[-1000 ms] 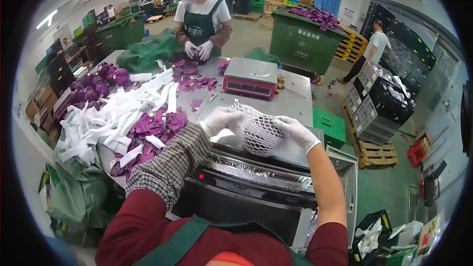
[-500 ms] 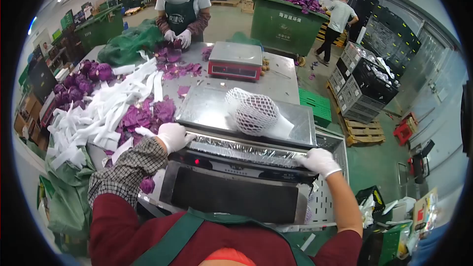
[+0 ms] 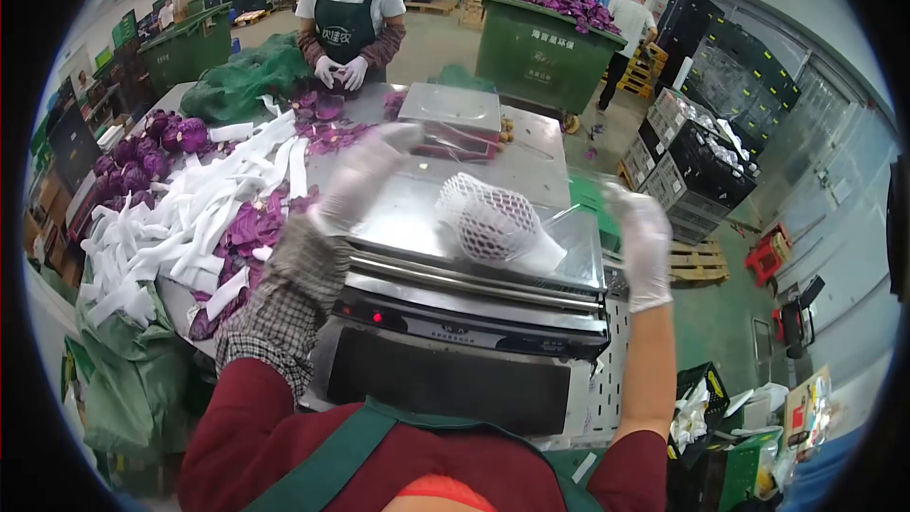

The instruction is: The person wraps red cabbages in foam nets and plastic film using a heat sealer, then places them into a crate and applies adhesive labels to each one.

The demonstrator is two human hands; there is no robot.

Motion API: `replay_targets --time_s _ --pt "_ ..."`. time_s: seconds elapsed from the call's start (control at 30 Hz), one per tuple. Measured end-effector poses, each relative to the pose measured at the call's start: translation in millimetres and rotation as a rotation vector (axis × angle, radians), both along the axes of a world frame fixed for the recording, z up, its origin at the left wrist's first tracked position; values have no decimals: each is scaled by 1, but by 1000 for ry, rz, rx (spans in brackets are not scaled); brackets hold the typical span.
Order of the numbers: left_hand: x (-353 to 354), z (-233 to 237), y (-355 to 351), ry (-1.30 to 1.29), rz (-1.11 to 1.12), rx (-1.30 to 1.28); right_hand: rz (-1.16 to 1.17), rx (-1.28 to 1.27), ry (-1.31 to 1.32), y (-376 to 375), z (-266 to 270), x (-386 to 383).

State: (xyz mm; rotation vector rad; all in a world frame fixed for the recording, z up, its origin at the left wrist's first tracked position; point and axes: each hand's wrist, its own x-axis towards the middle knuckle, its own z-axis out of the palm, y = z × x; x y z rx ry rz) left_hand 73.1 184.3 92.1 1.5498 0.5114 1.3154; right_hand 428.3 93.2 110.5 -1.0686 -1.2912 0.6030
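While I hold both forearms above the wrapping machine (image 3: 474, 322), my left hand (image 3: 365, 175) hangs blurred to the left of the netted cabbage (image 3: 488, 218). My right hand (image 3: 645, 242) stands upright to its right. I cannot tell whether either hand's fingers grip anything. The cabbage rests on the machine's steel plate.

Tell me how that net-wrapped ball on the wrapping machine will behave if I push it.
The net-wrapped ball is round and sits on a smooth steel plate, so it would probably roll. Its foam net looks grippy and cushioning, so it is likely not slippery or easily bruised.
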Motion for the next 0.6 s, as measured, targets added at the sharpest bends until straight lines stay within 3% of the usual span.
replay_targets --time_s 0.03,0.07,0.1,0.13,0.17,0.2,0.27,0.33,0.37,0.4,0.47,0.53,0.57,0.6 --pt "13 -15 11 202 -173 -17 113 -125 -125 12 -12 -9" --pt "23 -45 35 612 -158 251 222 -247 -252 22 -26 -19" --pt "35 -54 36 810 -171 324 350 -153 -463 29 -43 -27" --pt "47 -52 27 830 -243 295 477 -55 -678 35 -57 -34" --pt "60 -67 32 797 -219 427 410 -131 -752 41 -62 -41" --pt "66 -47 17 772 -298 141 340 -215 -818 46 -66 -46" --pt "73 -49 20 698 -191 -139 298 -272 -509 65 -77 -46" --pt "76 -42 12 96 -331 -665 120 -336 -306 74 -79 -49" --pt "80 -58 26 149 -346 -350 257 -405 -53 55 -51 -62" --pt "71 -43 8 245 -358 -297 295 -560 -119 43 -41 -58" --pt "46 -16 -32 465 -494 -105 381 -73 -873 13 -51 -55" --pt "22 -21 -82 427 -650 -467 651 -735 198 -48 -72 -77" --pt "7 -40 -96 480 -781 -753 704 -805 89 -72 -97 -83" --pt "2 -24 -119 563 -823 -1152 764 -867 -30 -97 -123 -89"
